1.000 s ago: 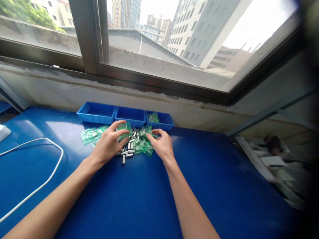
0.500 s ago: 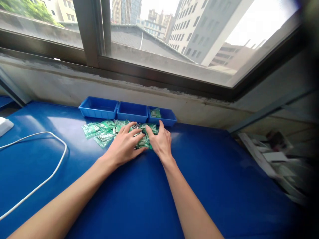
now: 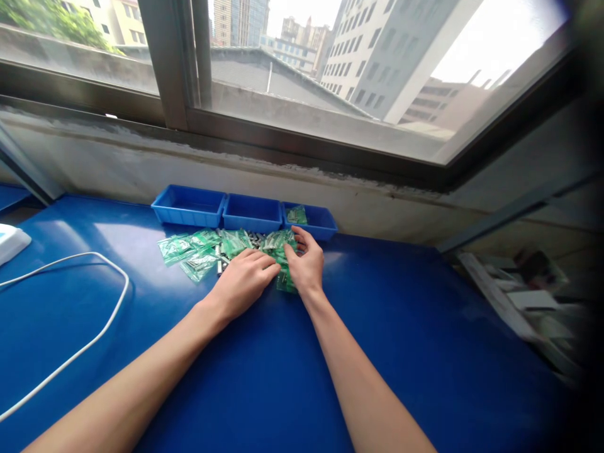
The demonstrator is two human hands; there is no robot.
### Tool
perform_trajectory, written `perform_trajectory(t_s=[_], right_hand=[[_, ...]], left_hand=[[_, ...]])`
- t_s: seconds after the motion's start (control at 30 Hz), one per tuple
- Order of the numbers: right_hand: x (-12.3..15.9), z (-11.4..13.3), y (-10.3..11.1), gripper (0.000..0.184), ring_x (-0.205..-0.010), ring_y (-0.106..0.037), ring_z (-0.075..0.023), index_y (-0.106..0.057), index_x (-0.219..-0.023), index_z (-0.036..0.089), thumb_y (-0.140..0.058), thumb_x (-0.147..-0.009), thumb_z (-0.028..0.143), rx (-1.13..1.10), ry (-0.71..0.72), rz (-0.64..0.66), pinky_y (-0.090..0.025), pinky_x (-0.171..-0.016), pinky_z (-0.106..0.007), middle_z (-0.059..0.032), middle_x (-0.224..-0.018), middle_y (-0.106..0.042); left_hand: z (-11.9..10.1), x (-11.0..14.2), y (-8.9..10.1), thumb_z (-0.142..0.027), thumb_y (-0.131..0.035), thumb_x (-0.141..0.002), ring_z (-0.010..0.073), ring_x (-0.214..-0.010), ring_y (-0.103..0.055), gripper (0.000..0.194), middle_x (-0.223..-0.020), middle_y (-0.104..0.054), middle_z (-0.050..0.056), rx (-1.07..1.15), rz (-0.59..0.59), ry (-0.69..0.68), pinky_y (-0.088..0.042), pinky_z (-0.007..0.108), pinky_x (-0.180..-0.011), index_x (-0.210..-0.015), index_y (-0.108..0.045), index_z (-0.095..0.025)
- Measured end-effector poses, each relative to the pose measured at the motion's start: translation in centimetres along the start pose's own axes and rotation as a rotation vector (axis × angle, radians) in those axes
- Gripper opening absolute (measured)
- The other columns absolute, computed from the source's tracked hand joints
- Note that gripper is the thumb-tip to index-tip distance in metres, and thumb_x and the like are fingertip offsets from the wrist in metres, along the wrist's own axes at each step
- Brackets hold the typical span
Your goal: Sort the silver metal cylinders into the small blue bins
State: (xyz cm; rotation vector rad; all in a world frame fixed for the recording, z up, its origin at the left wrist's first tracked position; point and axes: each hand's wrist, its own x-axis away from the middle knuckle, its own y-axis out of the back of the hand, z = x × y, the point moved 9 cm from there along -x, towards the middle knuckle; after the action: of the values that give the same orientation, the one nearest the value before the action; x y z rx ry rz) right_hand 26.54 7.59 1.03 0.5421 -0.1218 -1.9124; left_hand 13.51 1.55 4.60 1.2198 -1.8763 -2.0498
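A pile of small green-tinted clear plastic bags [image 3: 236, 241] lies on the blue table, with small dark and silver cylindrical pieces [image 3: 255, 239] among them. My left hand [image 3: 248, 282] rests palm down over the pile's near edge, fingers together and curled under; what lies beneath them is hidden. At the pile's right side, my right hand [image 3: 307, 263] is cupped, thumb and fingers apart, touching the bags. Below its thumb sits another green bag [image 3: 285, 282]. Flatter bags [image 3: 175, 248] spread out to the left of the pile.
Three blue bins stand in a row behind the pile: a left bin [image 3: 189, 217], a middle bin [image 3: 251, 223] and a right bin [image 3: 325, 230] holding a green bag [image 3: 297, 215]. A white cable [image 3: 113, 314] curves across the left, near a white device [image 3: 12, 244]. A window is behind.
My left hand has moved right and toward me, from above the bags to the pile's near edge, and its fingers have curled. My right hand stays at the right side; the bags are bunched closer.
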Motion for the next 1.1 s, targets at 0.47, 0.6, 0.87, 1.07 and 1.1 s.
perform_trajectory(t_s=[0.47, 0.6, 0.87, 1.07, 1.1], right_hand=[[0.1, 1.1, -2.4, 0.040, -0.097, -0.068, -0.0197, -0.067, -0.115, 0.017, -0.066, -0.082, 0.037, -0.216, 0.034, 0.185, -0.055, -0.088, -0.033, -0.0098, -0.111, -0.072], [0.6, 2.8, -1.6, 0.030, -0.118, -0.060, -0.0219, -0.072, -0.110, 0.022, -0.060, -0.087, 0.039, 0.066, 0.129, 0.155, -0.048, -0.101, -0.037, -0.0072, -0.125, -0.068], [2.8, 8.4, -0.9, 0.031, -0.114, -0.060, -0.0226, -0.066, -0.118, 0.026, -0.057, -0.091, 0.039, 0.048, 0.390, 0.286, -0.047, -0.101, -0.038, -0.0042, -0.120, -0.069], [3.7, 8.6, -2.2, 0.058, -0.118, -0.060, -0.0240, -0.058, -0.131, 0.027, -0.075, -0.077, 0.043, 0.028, 0.415, 0.445, -0.047, -0.103, -0.038, -0.0054, -0.131, -0.064], [3.6, 8.6, -2.2, 0.052, -0.116, -0.061, -0.0228, -0.060, -0.129, 0.026, -0.073, -0.080, 0.040, 0.016, 0.415, 0.434, -0.048, -0.102, -0.036, -0.0052, -0.129, -0.065]], left_hand=[[2.3, 1.5, 4.8, -0.010, -0.047, -0.093, 0.0206, -0.091, -0.068, 0.023, -0.104, -0.073, 0.009, -0.090, -0.254, 0.040, -0.051, 0.037, -0.085, -0.099, -0.069, -0.018], [3.4, 1.9, 5.0, -0.017, -0.054, -0.093, 0.0202, -0.091, -0.069, 0.015, -0.105, -0.074, 0.007, -0.003, -0.342, 0.105, -0.052, 0.035, -0.085, -0.095, -0.069, -0.019], [5.1, 2.5, 6.0, -0.015, -0.059, -0.086, 0.0173, -0.087, -0.068, 0.006, -0.099, -0.073, 0.005, 0.273, -0.509, 0.390, -0.054, 0.031, -0.082, -0.084, -0.064, -0.018], [6.7, 3.1, 5.3, -0.014, -0.060, -0.082, 0.0143, -0.074, -0.065, 0.004, -0.088, -0.071, 0.003, 0.403, -0.522, 0.512, -0.054, 0.027, -0.070, -0.080, -0.063, -0.017], [6.9, 3.1, 5.3, -0.014, -0.060, -0.081, 0.0141, -0.073, -0.064, 0.004, -0.086, -0.071, 0.002, 0.409, -0.528, 0.521, -0.054, 0.026, -0.068, -0.079, -0.062, -0.017]])
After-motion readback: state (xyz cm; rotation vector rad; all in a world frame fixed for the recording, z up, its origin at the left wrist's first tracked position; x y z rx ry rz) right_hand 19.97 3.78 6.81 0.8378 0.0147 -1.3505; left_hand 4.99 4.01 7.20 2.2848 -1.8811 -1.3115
